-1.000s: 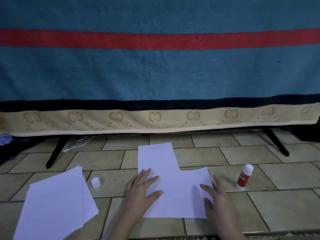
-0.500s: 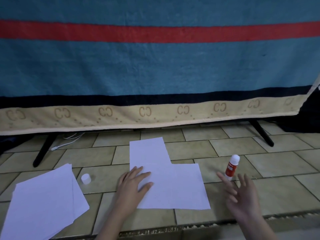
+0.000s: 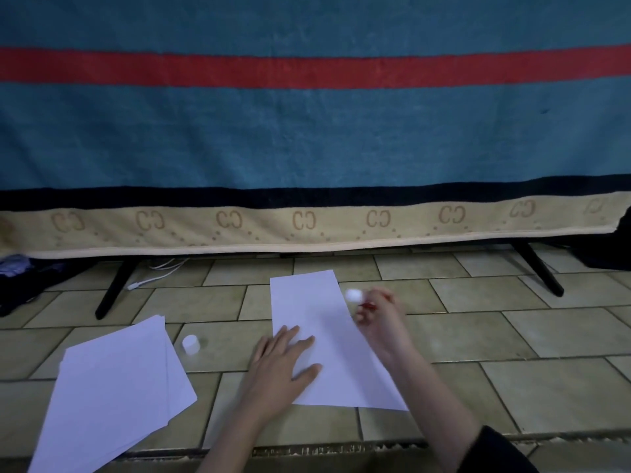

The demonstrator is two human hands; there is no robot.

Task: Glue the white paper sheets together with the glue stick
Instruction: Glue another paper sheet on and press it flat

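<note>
Overhead, a striped blanket (image 3: 307, 131) hangs, seemingly from a stand, above tiled floor (image 3: 512, 336).

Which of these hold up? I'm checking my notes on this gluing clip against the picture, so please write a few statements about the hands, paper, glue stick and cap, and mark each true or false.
1. The left hand lies flat on the white sheet in the middle. True.
2. The glue stick stands alone on the tiled floor. False: the right hand grips it, raised by the sheet's right edge; it is blurred.
3. A small white cap sits on the floor between the paper stack and the middle sheet. True.
4. The paper stack lies right of the middle sheet. False: it lies on the left.
5. The cap is on the glue stick. False: it sits apart on the floor.
</note>
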